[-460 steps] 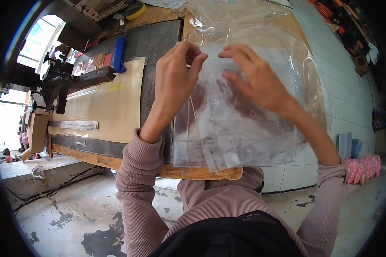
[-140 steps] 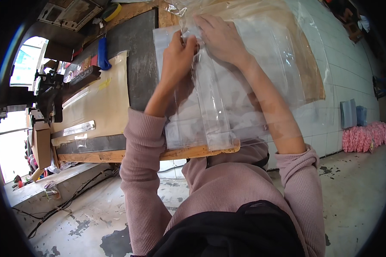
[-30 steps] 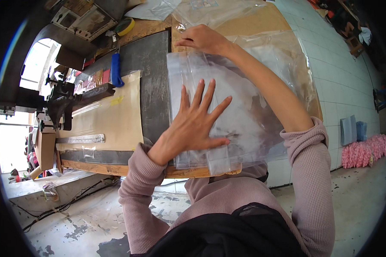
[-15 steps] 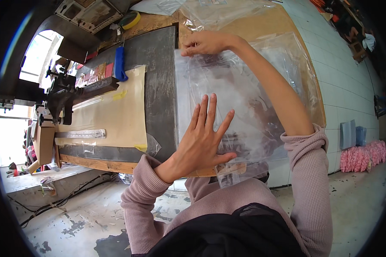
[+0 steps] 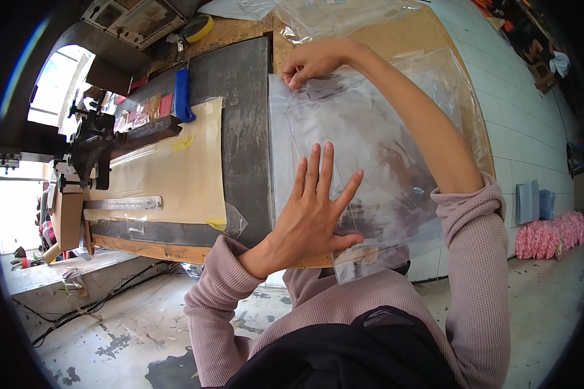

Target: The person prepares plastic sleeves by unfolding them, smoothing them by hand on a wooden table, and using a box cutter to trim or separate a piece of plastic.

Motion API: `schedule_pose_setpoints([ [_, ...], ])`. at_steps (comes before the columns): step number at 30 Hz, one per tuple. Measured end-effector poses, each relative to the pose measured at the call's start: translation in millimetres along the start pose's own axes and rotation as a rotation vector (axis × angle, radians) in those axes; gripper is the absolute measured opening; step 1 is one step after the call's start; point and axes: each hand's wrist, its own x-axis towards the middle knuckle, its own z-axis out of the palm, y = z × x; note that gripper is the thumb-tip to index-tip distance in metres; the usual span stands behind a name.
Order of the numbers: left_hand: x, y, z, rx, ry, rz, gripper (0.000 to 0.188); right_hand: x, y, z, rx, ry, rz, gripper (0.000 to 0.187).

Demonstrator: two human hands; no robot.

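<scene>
A stack of clear plastic sheets (image 5: 376, 123) lies in front of me on the right part of the workbench. My left hand (image 5: 311, 223) rests flat on its near left part, fingers spread and thumb out to the right. Across the far side reaches my right arm. My right hand (image 5: 311, 61) is closed in a pinch at the far left corner of the top sheet, whose left edge sits a little inward from the sheets under it. The near edge of the plastic hangs over the bench front, close to my body.
To the left, a dark mat (image 5: 245, 129) carries tan paper (image 5: 175, 168), a clear ruler (image 5: 126, 203) and a blue-handled tool (image 5: 183, 96). A black metal machine (image 5: 87, 142) stands beyond. Yellow tape (image 5: 198, 30) and more plastic film (image 5: 344, 19) lie at the back.
My right hand has moved slightly to the right, its fingertips now pinched down at the sheet's corner. The left hand stays flat, shifted a touch to the right with the top sheet.
</scene>
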Motion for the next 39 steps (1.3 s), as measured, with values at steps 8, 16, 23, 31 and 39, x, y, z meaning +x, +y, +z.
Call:
schedule_pose_setpoints([
  [8, -2, -2, -2, 0.005, 0.004, 0.013, 0.094, -13, -27, 60, -0.572, 0.638, 0.170, 0.022],
  [16, 0, -1, -3, 0.054, -0.011, 0.013, 0.094, -51, -57, 119, -0.929, 0.835, 0.256, 0.043],
  [23, -3, 3, -5, 0.073, -0.020, -0.006, 0.094, -137, -37, 100, -0.968, 0.683, 0.716, 0.066],
  [31, -4, -1, -10, 0.103, 0.007, 0.011, 0.091, -173, -48, 56, -0.975, 0.617, 0.771, 0.052],
  [39, 94, -32, -46, 0.304, 0.257, -0.042, 0.047, -191, 26, -22, -0.009, 0.864, 0.527, 0.048],
])
